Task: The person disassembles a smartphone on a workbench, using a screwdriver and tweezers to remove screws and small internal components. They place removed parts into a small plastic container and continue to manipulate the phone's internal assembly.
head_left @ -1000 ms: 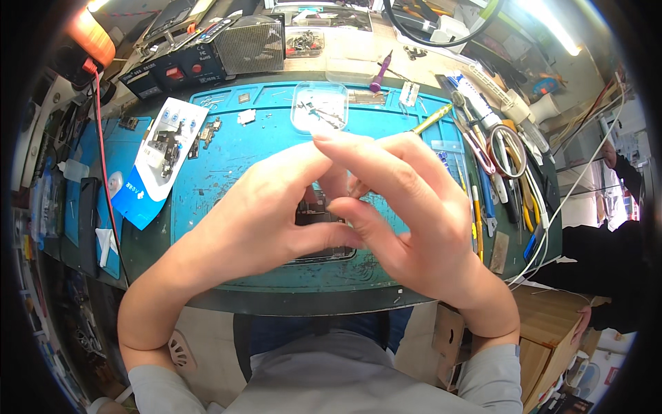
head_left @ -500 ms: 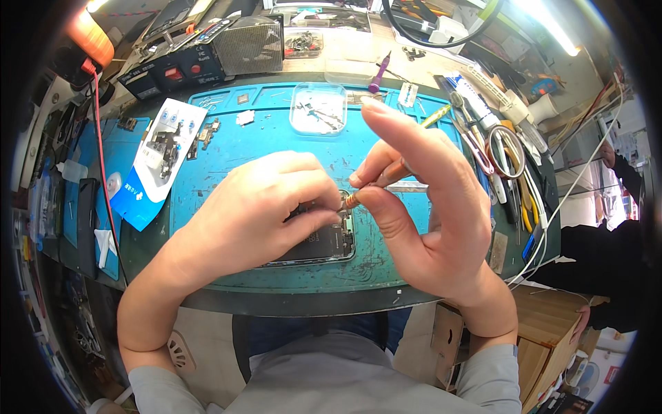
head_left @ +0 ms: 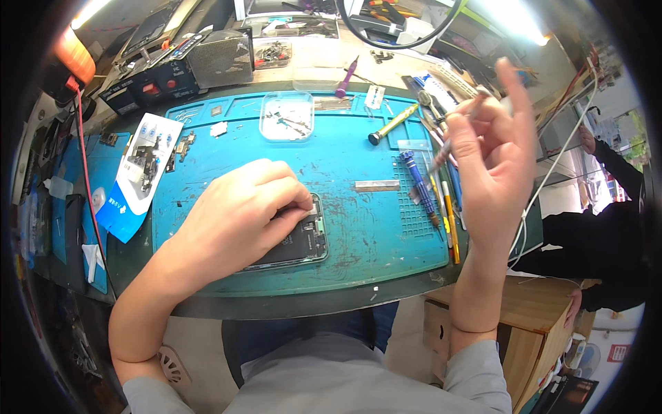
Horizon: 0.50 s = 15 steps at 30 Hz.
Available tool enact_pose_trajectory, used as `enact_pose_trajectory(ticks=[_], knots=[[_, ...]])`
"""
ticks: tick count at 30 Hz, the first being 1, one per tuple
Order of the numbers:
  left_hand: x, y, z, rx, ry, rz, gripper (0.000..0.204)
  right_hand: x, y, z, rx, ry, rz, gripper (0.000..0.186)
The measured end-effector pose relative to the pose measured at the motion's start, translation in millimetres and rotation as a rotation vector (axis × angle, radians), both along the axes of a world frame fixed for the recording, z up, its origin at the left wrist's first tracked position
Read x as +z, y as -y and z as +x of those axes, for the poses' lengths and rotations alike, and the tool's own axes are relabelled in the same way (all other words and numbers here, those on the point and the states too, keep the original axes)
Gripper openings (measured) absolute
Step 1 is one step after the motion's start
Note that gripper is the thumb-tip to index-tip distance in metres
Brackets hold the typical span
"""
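An opened phone (head_left: 293, 247) lies on the blue work mat, its black battery and inner parts showing. Over its upper edge rests my left hand (head_left: 238, 214), thumb and fingertips pinched together at the phone's inner parts. Whatever those fingertips hold is too small to make out. Off to the right, raised above the tools, my right hand (head_left: 498, 155) grips a slim copper-brown screwdriver (head_left: 442, 154) between thumb and fingers. One finger sticks up, and the screwdriver is smeared by motion, pointing down to the left.
A blue screwdriver (head_left: 420, 186), a yellow-green screwdriver (head_left: 394, 125) and a metal strip (head_left: 376, 185) lie right of the phone. Beyond it stands a clear box (head_left: 287, 117) of small parts. A white-and-blue packet (head_left: 141, 176) lies left. A person in a dark sleeve (head_left: 586, 241) is at the right.
My right hand has moved away from the phone, up and right, carrying the screwdriver. My left hand stays pinched at the phone. The whole view has shifted a little.
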State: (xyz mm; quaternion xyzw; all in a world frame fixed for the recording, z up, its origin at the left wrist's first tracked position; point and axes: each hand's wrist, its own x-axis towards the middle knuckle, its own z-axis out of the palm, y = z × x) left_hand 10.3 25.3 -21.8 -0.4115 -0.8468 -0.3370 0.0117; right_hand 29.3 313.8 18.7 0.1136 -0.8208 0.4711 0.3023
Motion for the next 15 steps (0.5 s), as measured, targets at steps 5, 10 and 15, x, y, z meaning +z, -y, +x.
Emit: enact_pose_trajectory(ticks=[5, 10, 15], knots=[[-2, -1, -1, -0.017, 0.016, 0.013, 0.012, -8, -17, 12, -0.088, 0.41, 0.312, 0.039], [-1, 0, -3, -0.03, 0.023, 0.087, 0.011, -28, -46, 10, -0.164, 0.32, 0.49, 0.031], [-2, 3, -4, 0.023, 0.028, 0.142, 0.009, -20, -64, 29, -0.188, 0.424, 0.533, 0.019]])
